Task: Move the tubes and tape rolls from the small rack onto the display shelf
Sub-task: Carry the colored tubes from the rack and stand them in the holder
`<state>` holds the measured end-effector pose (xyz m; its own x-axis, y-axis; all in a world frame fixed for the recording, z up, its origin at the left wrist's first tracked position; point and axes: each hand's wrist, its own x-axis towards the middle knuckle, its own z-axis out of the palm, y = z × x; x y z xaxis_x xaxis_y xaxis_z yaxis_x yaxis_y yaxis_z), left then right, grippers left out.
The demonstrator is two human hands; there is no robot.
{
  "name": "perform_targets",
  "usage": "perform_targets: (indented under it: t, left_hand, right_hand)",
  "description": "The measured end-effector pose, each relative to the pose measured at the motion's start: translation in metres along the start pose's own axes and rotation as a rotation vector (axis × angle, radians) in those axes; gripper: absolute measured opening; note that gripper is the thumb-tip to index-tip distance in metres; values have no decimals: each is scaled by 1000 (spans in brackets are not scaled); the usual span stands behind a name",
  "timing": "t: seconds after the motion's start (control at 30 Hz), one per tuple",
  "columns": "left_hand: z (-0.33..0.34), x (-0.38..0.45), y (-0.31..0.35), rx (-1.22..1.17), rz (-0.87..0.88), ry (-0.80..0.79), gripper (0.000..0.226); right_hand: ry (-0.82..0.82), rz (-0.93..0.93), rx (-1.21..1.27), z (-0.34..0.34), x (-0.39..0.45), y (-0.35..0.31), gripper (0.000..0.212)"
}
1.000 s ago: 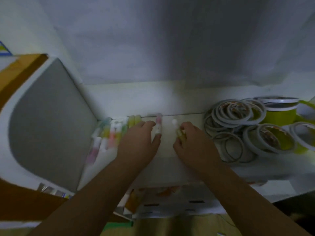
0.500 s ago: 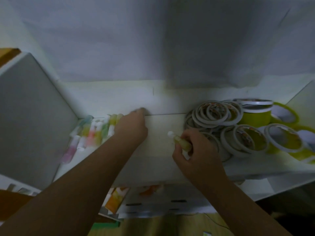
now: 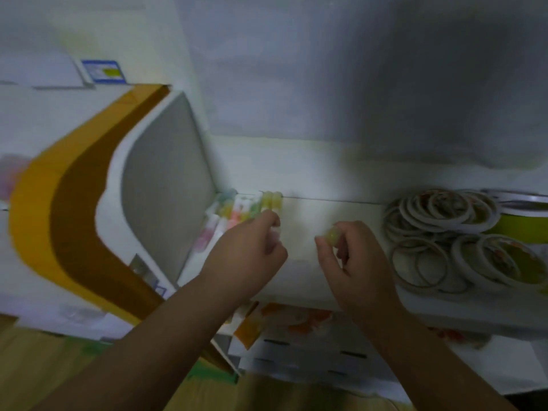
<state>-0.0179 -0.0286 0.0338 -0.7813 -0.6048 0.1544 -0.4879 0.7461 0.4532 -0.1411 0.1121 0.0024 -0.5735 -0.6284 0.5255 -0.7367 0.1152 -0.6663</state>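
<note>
From the head view, looking down onto the display shelf (image 3: pixel 311 221), the person has both hands over the pale board. The right hand (image 3: pixel 353 256) pinches a small yellow tube (image 3: pixel 331 233) between thumb and forefinger, its round end turned toward the camera, held just above the bare middle of the shelf. The left hand (image 3: pixel 252 250) has its fingers curled at the near end of the row of tubes (image 3: pixel 237 212) lying side by side against the shelf's left wall; something pale shows at its fingertips, but the picture is too blurred for me to tell whether it holds a tube or only touches one. Well to the right lies a loose heap of tape rolls (image 3: pixel 439 226), some flat, some leaning on each other, beside taller green-sided rolls (image 3: pixel 522 223). The small rack itself I cannot make out for certain.

The tubes look light, stiff plastic and smooth, so I judge they will roll if set down carelessly. A pinch across the middle of the barrel, then laying each snug against its neighbour, seems wise. The tape rolls look thin and light; a finger through the hole or a pinch on the rim should carry them.
</note>
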Motion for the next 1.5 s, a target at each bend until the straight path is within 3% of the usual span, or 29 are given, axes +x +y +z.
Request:
perform_targets:
  t: [0.23,0.4,0.53,0.63,0.8,1.0,1.13,1.37,1.5]
  left_hand:
    - [-26,-72,-68,-116,70,-108,3]
    - [-50,-131,-121,-158,149,-225,15]
    - [-83,-178,-174,-172,110,-255,14]
    - [-113,-202,-213,-184,66,-182,14]
    - [-161,-222,-260,-227,80,38,18]
    - [-184,-211,-305,-279,34,227,5]
    - [-189,-179,-338,-246,8,236,6]
    - [-213,-95,-385,-112,69,211,12]
    - [-231,-50,-407,-61,60,198,17]
  right_hand:
    - [-128,-74,33,51,-22,-57,8]
    - [-134,-62,-10,93,-58,-103,19]
    - [-205,-219,-24,121,-89,-157,15]
    - [-224,-287,-3,154,-108,-197,13]
    - [-266,-193,76,211,-115,-250,15]
    - [-191,-180,119,265,-87,-280,22]
    - [-163,-134,143,299,-60,-287,32]
    - [-42,10,199,364,6,-288,30]
    - [7,62,223,387,37,-292,14]
